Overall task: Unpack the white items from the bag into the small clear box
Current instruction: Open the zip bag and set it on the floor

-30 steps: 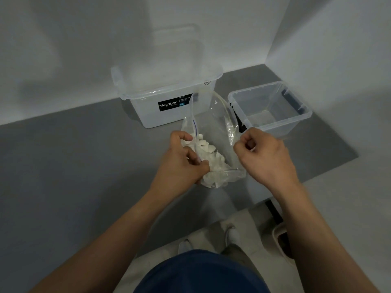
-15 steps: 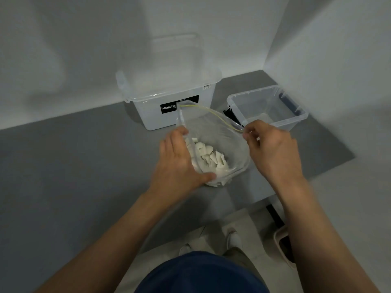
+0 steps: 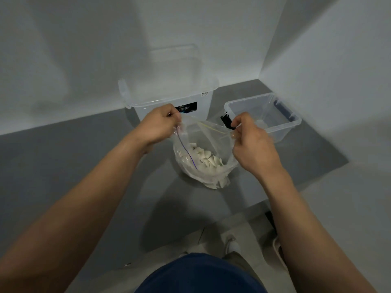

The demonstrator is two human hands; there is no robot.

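Note:
A clear zip bag [image 3: 213, 142] sits on the grey table, its mouth pulled wide apart. Several white items [image 3: 203, 160] are heaped at its bottom. My left hand [image 3: 157, 124] pinches the bag's left rim, beside the purple zip strip. My right hand [image 3: 251, 144] pinches the right rim. The small clear box [image 3: 281, 132] stands just right of the bag, behind my right hand, with only a pale patch showing on its floor.
A large clear storage box [image 3: 148, 111] with a black label stands behind the bag against the wall. A small black clip [image 3: 226, 121] lies between the two boxes. White walls close the corner at the back and right. The table's front edge runs below the bag.
My left hand left the side of the bag and rose to its left rim. Both hands have drawn the mouth further apart, and the bag stands more upright.

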